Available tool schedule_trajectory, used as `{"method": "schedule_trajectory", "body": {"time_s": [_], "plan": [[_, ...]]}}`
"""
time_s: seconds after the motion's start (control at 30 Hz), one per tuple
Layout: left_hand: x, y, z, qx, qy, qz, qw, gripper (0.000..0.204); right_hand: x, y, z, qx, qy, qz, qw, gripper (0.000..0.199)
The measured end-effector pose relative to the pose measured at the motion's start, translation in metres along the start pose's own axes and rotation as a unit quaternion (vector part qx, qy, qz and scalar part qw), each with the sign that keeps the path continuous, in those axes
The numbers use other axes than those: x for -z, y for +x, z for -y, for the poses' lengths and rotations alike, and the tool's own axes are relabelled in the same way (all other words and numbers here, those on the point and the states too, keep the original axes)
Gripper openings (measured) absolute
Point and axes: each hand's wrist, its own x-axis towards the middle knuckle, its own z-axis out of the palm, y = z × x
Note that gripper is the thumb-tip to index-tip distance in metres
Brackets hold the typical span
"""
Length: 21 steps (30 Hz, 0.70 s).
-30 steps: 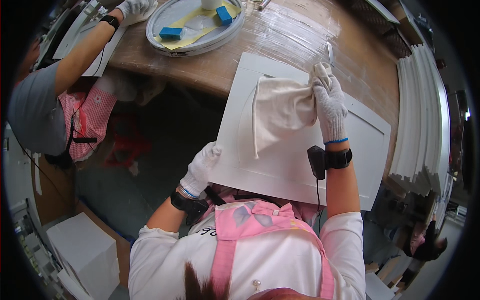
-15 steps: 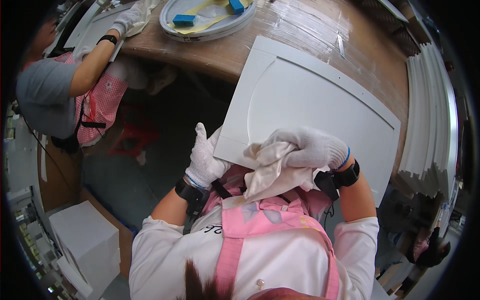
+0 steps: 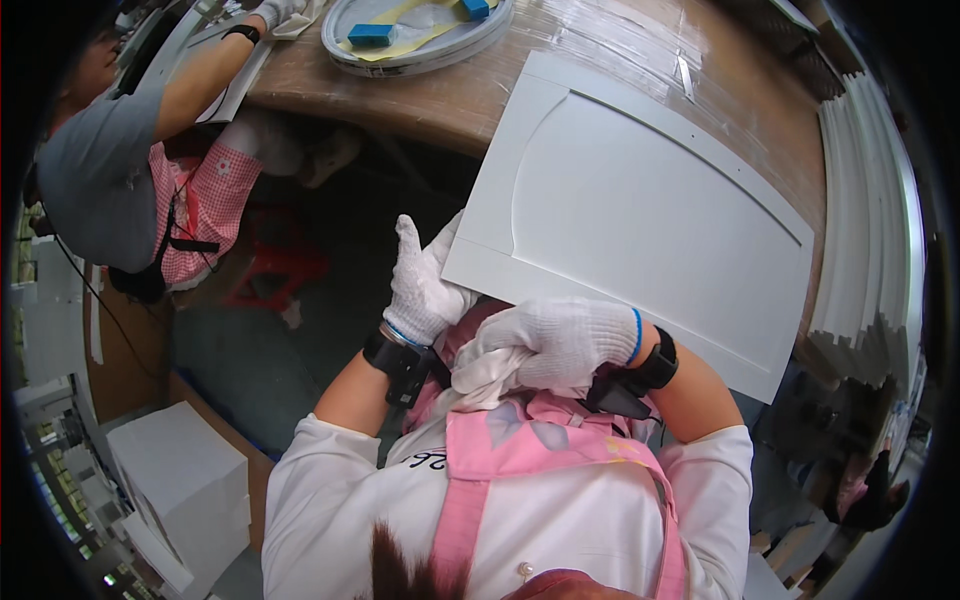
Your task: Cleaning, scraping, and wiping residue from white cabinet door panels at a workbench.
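Clutching white cloth [image 3: 490, 372]: right hand [image 3: 560, 340] grip closed | left hand [image 3: 425, 290] fingers straight, steadying white panel [image 3: 640, 215] edge

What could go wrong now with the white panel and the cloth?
The white panel overhangs the wooden table edge, steadied only by the left hand at its corner; it might tip or slide off. The right hand bunches the cloth near the panel's near edge, so it may snag there.
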Motion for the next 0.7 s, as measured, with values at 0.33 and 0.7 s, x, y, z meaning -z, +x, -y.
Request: {"method": "schedule_trajectory", "body": {"time_s": [0.33,0.7], "plan": [[0.0,-0.003,-0.003,0.038,0.025,0.032,0.998,0.102,0.073,-0.003,-0.087,-0.203,-0.419,-0.428,0.775,0.038],[0.015,0.011,-0.02,-0.041,0.154,0.041,0.986,0.062,0.099,-0.049,-0.034,-0.174,-0.167,-0.361,0.901,0.042]]}}
